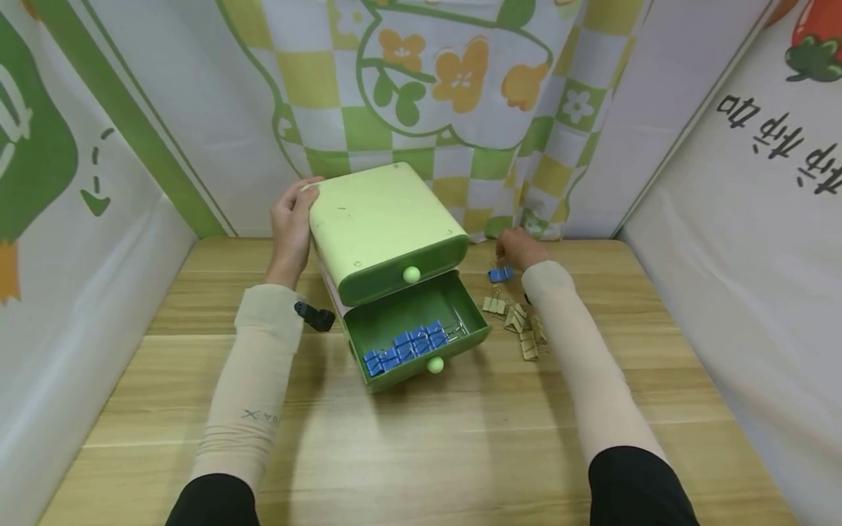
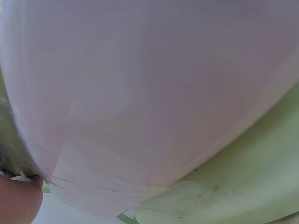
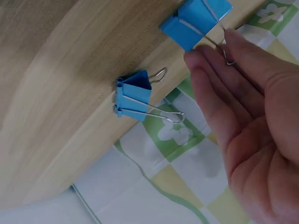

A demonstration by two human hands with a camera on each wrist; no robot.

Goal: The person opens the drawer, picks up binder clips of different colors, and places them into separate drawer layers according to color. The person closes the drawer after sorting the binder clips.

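My left hand grips the rear left corner of a light green desktop drawer box; its pale side fills the left wrist view, a fingertip showing at the lower left. The lower drawer is pulled out, with several blue binder clips lined up along its front. Beyond the box's right side, my right hand pinches the wire handle of a blue binder clip between thumb and fingers. Another blue binder clip stands on the table beside it in the right wrist view.
Several gold binder clips lie right of the open drawer, partly hidden by the right forearm. The upper drawer is closed. A checked curtain hangs behind the wooden table, and printed fabric walls flank both sides.
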